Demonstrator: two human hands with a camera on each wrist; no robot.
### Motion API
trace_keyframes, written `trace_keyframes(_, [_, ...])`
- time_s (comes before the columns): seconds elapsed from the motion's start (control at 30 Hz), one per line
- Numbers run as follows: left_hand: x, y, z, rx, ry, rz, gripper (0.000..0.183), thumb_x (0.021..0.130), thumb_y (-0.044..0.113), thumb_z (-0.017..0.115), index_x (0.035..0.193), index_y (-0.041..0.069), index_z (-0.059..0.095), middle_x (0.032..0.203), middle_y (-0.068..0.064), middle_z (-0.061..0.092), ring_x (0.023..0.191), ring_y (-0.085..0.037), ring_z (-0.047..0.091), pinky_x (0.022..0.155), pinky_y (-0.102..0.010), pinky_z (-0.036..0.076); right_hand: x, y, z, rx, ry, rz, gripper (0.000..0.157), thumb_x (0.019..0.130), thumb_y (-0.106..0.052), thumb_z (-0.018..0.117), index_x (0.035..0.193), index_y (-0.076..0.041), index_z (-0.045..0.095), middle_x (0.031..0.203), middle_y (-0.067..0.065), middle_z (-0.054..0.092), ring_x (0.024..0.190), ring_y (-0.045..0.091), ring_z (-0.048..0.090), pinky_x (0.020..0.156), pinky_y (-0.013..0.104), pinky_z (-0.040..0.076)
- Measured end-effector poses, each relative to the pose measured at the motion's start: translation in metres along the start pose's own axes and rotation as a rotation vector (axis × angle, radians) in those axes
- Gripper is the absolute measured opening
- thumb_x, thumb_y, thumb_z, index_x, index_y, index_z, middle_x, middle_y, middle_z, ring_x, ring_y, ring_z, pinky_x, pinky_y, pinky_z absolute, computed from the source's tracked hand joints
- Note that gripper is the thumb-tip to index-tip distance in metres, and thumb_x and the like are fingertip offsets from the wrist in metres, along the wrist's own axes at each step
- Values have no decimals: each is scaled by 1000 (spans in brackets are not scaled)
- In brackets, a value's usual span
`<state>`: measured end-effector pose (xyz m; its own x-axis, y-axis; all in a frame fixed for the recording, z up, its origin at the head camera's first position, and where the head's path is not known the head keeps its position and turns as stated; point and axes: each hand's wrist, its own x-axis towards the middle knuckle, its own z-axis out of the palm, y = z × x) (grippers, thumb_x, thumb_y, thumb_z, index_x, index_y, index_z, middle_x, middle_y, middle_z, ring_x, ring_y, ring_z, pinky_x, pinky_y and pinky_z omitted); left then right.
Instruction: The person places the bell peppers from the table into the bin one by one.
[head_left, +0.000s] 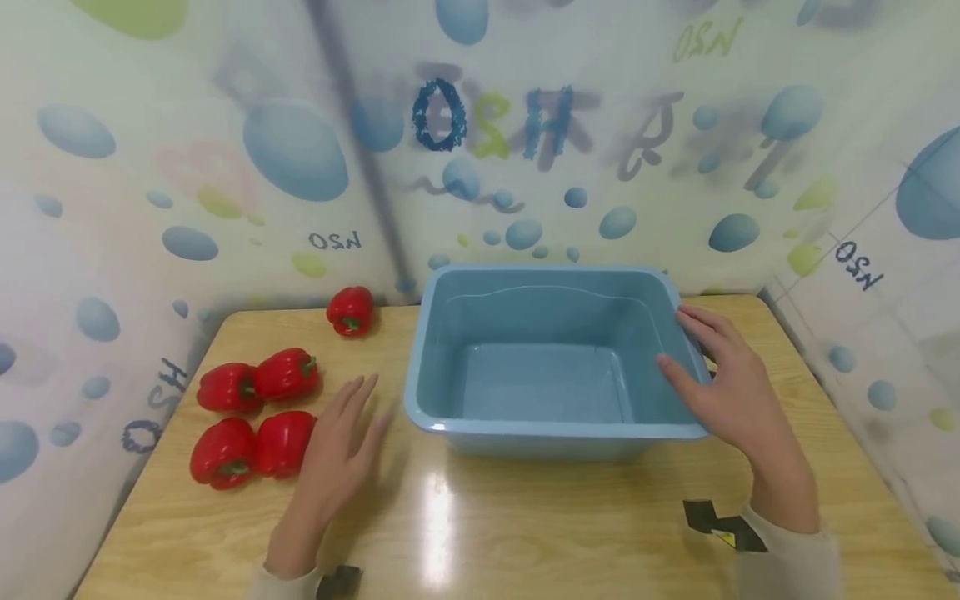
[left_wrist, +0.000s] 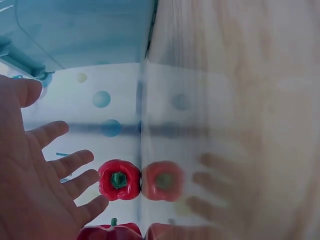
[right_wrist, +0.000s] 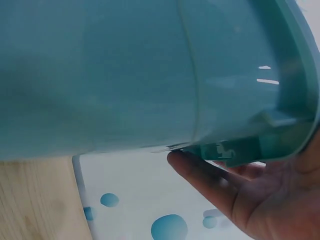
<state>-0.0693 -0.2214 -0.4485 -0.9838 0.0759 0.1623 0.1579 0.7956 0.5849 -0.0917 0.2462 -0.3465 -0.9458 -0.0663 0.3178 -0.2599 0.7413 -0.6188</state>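
Note:
A light-blue plastic tub (head_left: pixel 540 429) stands with nothing inside it at the middle of the table. My right hand (head_left: pixel 731 387) grips its right rim, thumb over the inner side and fingers along the outside; the right wrist view shows a finger (right_wrist: pixel 205 177) under the rim. My left hand (head_left: pixel 337 450) is held with fingers spread, between the tub and the red bell peppers, nothing in it. It partly covers one bell pepper (head_left: pixel 283 442). Beside that lies another bell pepper (head_left: pixel 223 450), and behind them two more bell peppers (head_left: pixel 287 373) touch each other.
A single red bell pepper (head_left: pixel 350 310) sits at the table's back edge, left of the tub. Behind and beside the wooden table (head_left: pixel 540 525) hangs a white patterned sheet (head_left: pixel 480 200) with blue and green spots. Dark straps show at both wrists.

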Motion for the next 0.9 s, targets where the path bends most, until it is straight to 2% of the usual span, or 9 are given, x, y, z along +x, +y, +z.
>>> trace_keyframes(0.1, [-4, 1, -1, -18, -1, -7, 66, 99, 37, 60, 159, 28, 32, 164, -11, 34, 151, -37, 32, 114, -70, 34, 3, 2, 1, 14, 16, -1, 59, 96, -23, 68, 148, -2, 48, 152, 20, 47, 133, 44, 52, 108, 35, 51])
trace_keyframes(0.2, [-7, 1, -2, -29, -26, -35, 66, 100, 39, 57, 159, 29, 30, 165, -10, 32, 151, -37, 32, 113, -70, 35, 6, 4, 2, 45, 16, -3, 55, 100, -26, 62, 149, -4, 47, 155, 18, 45, 138, 43, 48, 105, 2, 36])
trace_keyframes(0.3, [-12, 0, -4, -42, -51, -69, 65, 102, 42, 55, 159, 32, 28, 165, -9, 31, 151, -38, 31, 113, -71, 34, 11, 5, 5, 73, 7, -4, 55, 103, -28, 56, 150, -3, 45, 158, 17, 42, 144, 44, 41, 115, 14, 37])
trace_keyframes(0.43, [-16, -1, -2, -98, -59, -73, 60, 103, 39, 52, 158, 32, 30, 165, -8, 33, 152, -37, 31, 114, -71, 32, 17, 7, 9, 96, 8, 7, 56, 105, -31, 51, 152, -1, 41, 160, 18, 38, 147, 45, 35, 116, 64, 33])
trace_keyframes(0.47, [-17, -1, -1, -115, -59, -63, 58, 104, 38, 52, 158, 30, 32, 164, -8, 34, 151, -36, 32, 115, -69, 32, 18, 8, 9, 99, 12, 8, 56, 106, -31, 50, 152, 0, 41, 160, 18, 38, 147, 46, 35, 114, 68, 32])
trace_keyframes(0.53, [-19, -1, 2, -148, -55, -45, 55, 104, 35, 52, 157, 28, 35, 163, -6, 37, 151, -33, 34, 117, -63, 33, 21, 11, 9, 103, 25, 8, 56, 105, -31, 50, 151, 1, 42, 159, 19, 39, 147, 47, 35, 113, 69, 33])
trace_keyframes(0.63, [-22, -3, 7, -176, -41, -31, 52, 105, 32, 52, 155, 26, 39, 160, -2, 42, 149, -25, 38, 123, -33, 35, 23, 14, 6, 122, 9, 31, 56, 106, -32, 48, 152, -1, 42, 161, 17, 38, 147, 44, 36, 118, 58, 37])
trace_keyframes(0.73, [-25, -5, 10, -200, 2, -25, 50, 104, 28, 54, 153, 26, 43, 157, 1, 47, 146, -13, 41, 113, -5, 29, 24, 16, 2, 161, -47, 58, 56, 106, -32, 48, 155, -6, 38, 165, 13, 32, 150, 42, 32, 119, 57, 34])
trace_keyframes(0.9, [-29, -6, 11, -261, 72, 10, 47, 103, 18, 56, 149, 21, 48, 151, -2, 53, 137, 11, 42, 107, 2, 30, 25, 16, -1, 123, -179, 69, 79, 100, -36, 61, 162, -13, 18, 172, 10, 11, 157, 43, 14, 118, 74, 20])
